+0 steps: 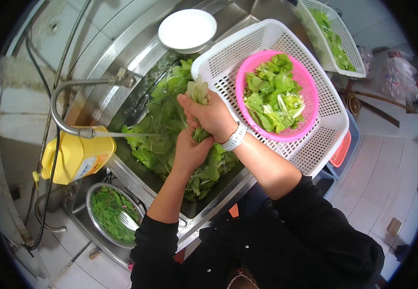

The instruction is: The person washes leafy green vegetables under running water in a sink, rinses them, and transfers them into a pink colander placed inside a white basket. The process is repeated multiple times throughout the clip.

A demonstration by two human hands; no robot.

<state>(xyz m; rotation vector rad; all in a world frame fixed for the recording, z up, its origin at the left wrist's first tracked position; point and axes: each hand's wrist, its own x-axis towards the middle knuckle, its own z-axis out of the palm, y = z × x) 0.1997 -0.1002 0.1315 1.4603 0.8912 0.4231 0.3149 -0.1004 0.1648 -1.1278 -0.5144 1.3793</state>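
My right hand [210,113], with a pale watch band at its wrist, is closed around a bunch of leafy greens [198,90], whose pale stems stick up out of the fist. Just below it, my left hand [192,150] grips the lower, leafy part of the same bunch. Both hands are over a stainless steel sink [194,209] where many loose green leaves [158,108] lie in water. From a curved metal faucet [86,133] at the left, water streams onto the leaves. A pink plastic colander [315,108] holding cut greens [274,94] sits inside a white perforated basket [227,47], right of my hands.
A white bowl [187,30] stands at the sink's far side. A yellow plastic jug [79,155] is beneath the faucet. Lower left, a metal bowl [89,213] contains greens and a white slotted utensil [128,221]. Another white basket [353,54] with greens is at the upper right.
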